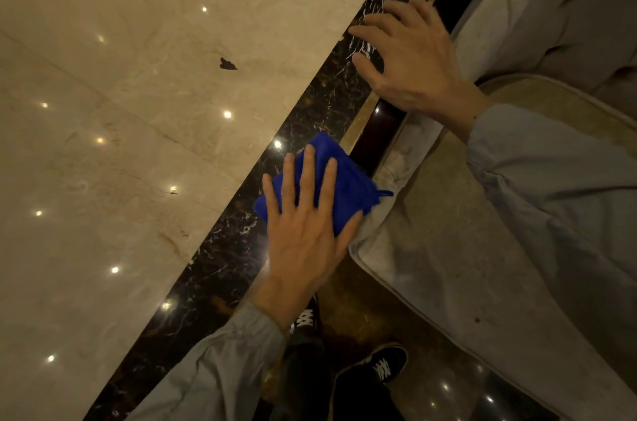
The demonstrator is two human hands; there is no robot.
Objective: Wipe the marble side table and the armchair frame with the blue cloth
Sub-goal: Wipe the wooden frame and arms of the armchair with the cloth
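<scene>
Blue cloth (339, 179) pressed under flat left hand (303, 231) on dark marble band (310, 103); right hand (410, 65) open.

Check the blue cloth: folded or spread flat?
Folded. The blue cloth sits as a compact wad with layered edges under the left hand, which presses it flat-palmed against the dark chair frame.

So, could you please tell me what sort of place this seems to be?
Probably a hotel lobby or lounge: polished beige marble floor reflecting ceiling spotlights, a dark veined marble border, and an upholstered armchair with a glossy dark frame.
</scene>
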